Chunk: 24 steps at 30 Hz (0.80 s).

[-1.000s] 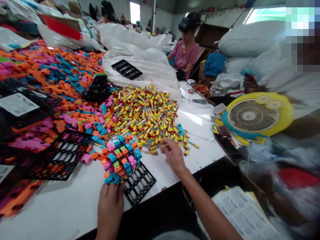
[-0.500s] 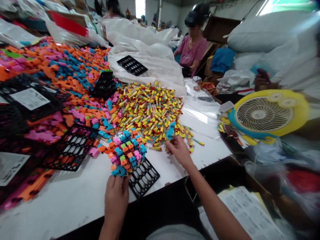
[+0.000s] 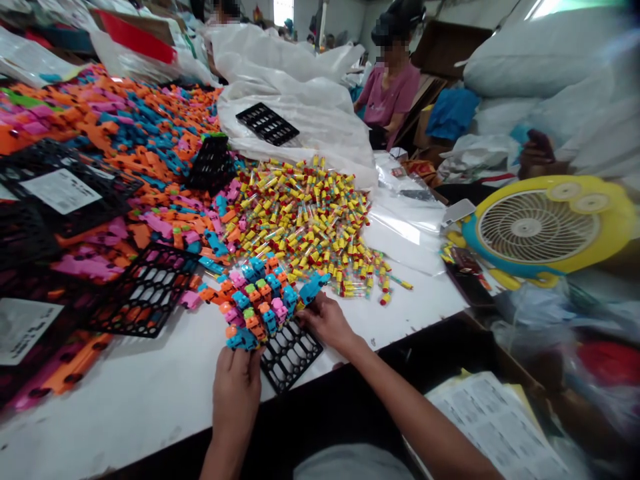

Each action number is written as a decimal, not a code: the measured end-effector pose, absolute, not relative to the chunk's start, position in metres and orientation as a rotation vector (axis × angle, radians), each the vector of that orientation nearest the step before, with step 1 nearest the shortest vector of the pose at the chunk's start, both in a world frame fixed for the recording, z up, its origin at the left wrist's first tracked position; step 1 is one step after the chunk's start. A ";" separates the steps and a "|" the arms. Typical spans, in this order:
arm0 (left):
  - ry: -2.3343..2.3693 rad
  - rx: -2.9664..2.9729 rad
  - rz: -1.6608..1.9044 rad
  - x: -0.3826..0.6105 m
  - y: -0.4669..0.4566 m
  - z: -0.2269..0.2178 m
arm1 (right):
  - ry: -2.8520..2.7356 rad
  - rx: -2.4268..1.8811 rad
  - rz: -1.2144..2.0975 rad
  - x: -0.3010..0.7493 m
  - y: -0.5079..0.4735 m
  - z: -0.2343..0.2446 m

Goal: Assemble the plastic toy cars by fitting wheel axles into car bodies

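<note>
My right hand (image 3: 327, 323) is closed on a blue toy car (image 3: 314, 287), tilted beside a block of small cars. Blue, orange, pink and green toy cars (image 3: 260, 303) are packed upright together in the left part of a black grid tray (image 3: 295, 353). The tray's right part shows bare openings. At the near left edge of this tray, my left hand (image 3: 236, 383) is closed, its fingertips partly hidden against a blue car (image 3: 241, 339). Behind the tray lies a heap of small clear tubes with yellow and red ends (image 3: 305, 220).
Loose toy cars (image 3: 145, 140) pile up at the left, with another black grid tray (image 3: 145, 287) and labelled trays (image 3: 63, 190) on them. A yellow and blue fan (image 3: 540, 227) stands right. Behind the white plastic sheet (image 3: 300, 100) sits a person in pink (image 3: 393, 97).
My right hand has moved left with the blue toy car, from beside the tube heap to the packed cars. My left hand stays at the tray's edge. The view has shifted slightly.
</note>
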<state>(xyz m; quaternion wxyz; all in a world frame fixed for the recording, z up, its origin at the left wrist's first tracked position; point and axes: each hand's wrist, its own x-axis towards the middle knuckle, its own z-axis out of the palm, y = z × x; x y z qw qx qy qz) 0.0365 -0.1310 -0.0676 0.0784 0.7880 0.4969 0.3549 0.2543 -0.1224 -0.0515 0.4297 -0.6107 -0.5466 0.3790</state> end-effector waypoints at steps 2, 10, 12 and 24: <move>1.486 2.366 1.068 0.037 -0.131 -0.068 | -1.544 -1.507 0.777 0.253 -0.124 -0.049; 1.452 2.284 1.090 0.036 -0.129 -0.070 | -1.798 -1.432 0.678 0.250 -0.117 -0.042; 1.456 2.272 1.084 0.036 -0.128 -0.070 | -1.793 -1.400 0.658 0.249 -0.118 -0.045; 1.380 2.437 1.040 0.009 -0.136 -0.069 | -1.555 -1.288 0.732 0.220 -0.158 -0.038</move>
